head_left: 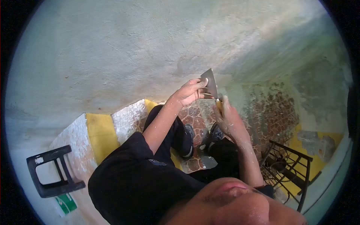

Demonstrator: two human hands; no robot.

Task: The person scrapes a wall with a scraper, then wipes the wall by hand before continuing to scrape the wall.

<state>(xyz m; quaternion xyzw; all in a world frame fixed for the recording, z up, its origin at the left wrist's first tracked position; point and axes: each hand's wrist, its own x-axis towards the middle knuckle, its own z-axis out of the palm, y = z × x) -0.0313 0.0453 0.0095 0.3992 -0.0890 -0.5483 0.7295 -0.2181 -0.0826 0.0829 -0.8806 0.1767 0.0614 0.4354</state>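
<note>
- Head view: putty knife [210, 83], held in front of a plastered wall [112, 48], above tiled steps [195, 116].
- Right hand [229, 120]: closed round the handle, low end.
- Left hand [191, 92]: fingers pinching the blade's flat side.
- Handling: light, likely stiff with slight flex; thin metal edge, best gripped by the handle.
- Long axis: near upright, blade end up toward the wall; handle mostly hidden.

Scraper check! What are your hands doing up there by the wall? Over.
Right hand grips the scraper by its handle. Left hand pinches the blade. Plastered wall just behind, nothing between.
</note>
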